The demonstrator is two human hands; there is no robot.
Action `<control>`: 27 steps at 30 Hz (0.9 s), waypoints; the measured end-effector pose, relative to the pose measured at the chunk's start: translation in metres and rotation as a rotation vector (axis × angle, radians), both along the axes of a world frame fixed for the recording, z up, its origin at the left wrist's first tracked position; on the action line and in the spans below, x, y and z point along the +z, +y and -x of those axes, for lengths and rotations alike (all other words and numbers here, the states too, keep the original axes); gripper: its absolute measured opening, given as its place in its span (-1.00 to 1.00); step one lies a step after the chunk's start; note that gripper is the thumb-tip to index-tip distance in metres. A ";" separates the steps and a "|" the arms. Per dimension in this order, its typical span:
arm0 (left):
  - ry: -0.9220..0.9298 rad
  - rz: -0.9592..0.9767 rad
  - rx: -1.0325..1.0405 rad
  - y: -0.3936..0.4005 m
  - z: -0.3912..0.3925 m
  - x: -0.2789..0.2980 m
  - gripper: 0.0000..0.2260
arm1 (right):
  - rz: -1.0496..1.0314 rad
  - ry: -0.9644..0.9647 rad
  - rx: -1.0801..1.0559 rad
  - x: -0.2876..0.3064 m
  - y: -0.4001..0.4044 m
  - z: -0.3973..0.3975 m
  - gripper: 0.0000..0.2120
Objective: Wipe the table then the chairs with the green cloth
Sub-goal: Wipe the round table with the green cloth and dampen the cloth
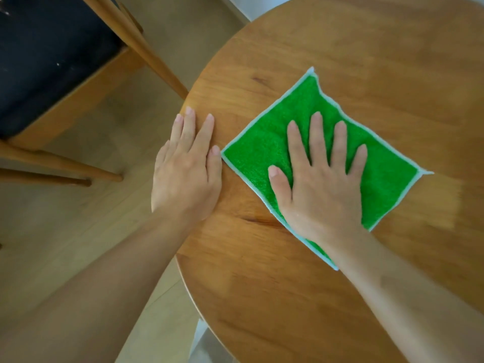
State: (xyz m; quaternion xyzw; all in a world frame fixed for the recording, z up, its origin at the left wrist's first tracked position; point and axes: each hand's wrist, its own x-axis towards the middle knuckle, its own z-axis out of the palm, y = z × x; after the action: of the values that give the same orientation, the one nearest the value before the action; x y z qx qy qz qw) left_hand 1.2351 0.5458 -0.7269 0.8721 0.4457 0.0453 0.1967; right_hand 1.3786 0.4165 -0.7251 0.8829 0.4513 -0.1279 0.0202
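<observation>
Now the right hand (320, 189) lies flat on the green cloth (264, 153), fingers straight and spread, palm pressing down with nothing curled around it. That cloth is spread open on the round wooden table (301, 297), toward its left edge, one corner pointing at the far side. Just beside it, the left hand (187, 174) rests flat at the table's left edge, fingers straight and close together, holding nothing. Off that edge stands a wooden chair (76, 100) with a dark seat, on the pale floor (65, 224).
</observation>
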 end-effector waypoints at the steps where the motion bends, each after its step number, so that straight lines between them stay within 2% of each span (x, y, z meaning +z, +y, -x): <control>1: -0.003 -0.004 0.007 0.001 0.003 0.000 -0.55 | -0.001 0.012 -0.010 0.000 -0.004 0.009 -0.37; 7: 0.002 -0.029 0.003 -0.003 -0.004 -0.003 -0.54 | -0.015 0.053 -0.290 0.004 -0.035 0.038 -0.39; 12: 0.064 -0.073 -0.005 -0.004 -0.004 -0.004 -0.54 | 0.095 0.074 -0.090 0.007 -0.058 0.078 -0.36; 17: 0.074 -0.075 -0.014 -0.005 -0.005 -0.004 -0.54 | 0.071 0.058 -0.018 0.007 -0.034 0.059 -0.39; 24: 0.029 -0.057 -0.001 -0.004 -0.006 -0.002 -0.54 | -0.077 -0.020 -0.150 -0.006 0.067 -0.012 -0.40; 27: 0.010 -0.047 0.008 -0.003 -0.007 -0.003 -0.54 | -0.078 -0.015 -0.153 -0.008 0.079 -0.018 -0.40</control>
State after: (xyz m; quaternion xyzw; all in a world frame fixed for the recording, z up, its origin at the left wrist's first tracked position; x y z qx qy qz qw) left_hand 1.2420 0.5431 -0.7300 0.8749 0.4490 0.0522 0.1739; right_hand 1.3963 0.4955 -0.7330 0.9159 0.3868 -0.1050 -0.0205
